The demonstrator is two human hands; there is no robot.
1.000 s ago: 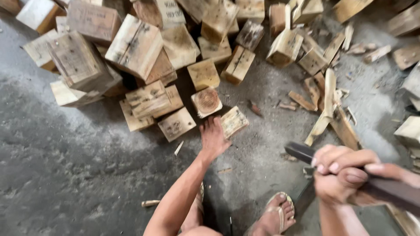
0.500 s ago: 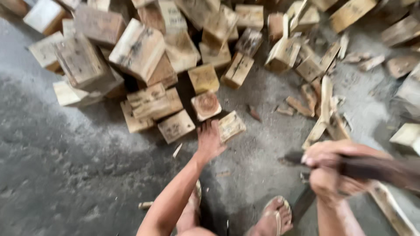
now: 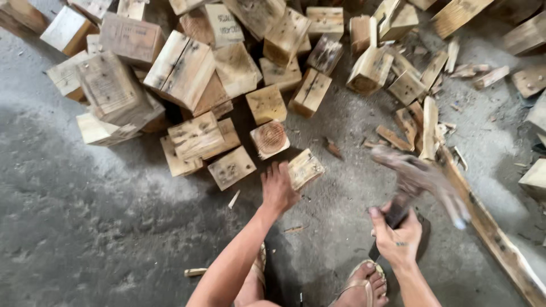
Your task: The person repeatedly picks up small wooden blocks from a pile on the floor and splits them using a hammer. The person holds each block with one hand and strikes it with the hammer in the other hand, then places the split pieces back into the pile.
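Down on the concrete floor [image 3: 85,227], left hand [image 3: 278,190] open on small wood block [image 3: 305,168], right hand [image 3: 396,237] fisted round blurry hatchet [image 3: 418,179], block pile [image 3: 187,74] behind

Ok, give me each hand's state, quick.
Left hand: open, on a small wood block.
Right hand: closed on a dark tool handle.

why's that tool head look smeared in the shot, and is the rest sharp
Head view: the tool in the right hand is motion-blurred, its shape unclear. The left hand, the block it touches and the other blocks are sharp. Light is soft, with a paler patch on the floor at left.
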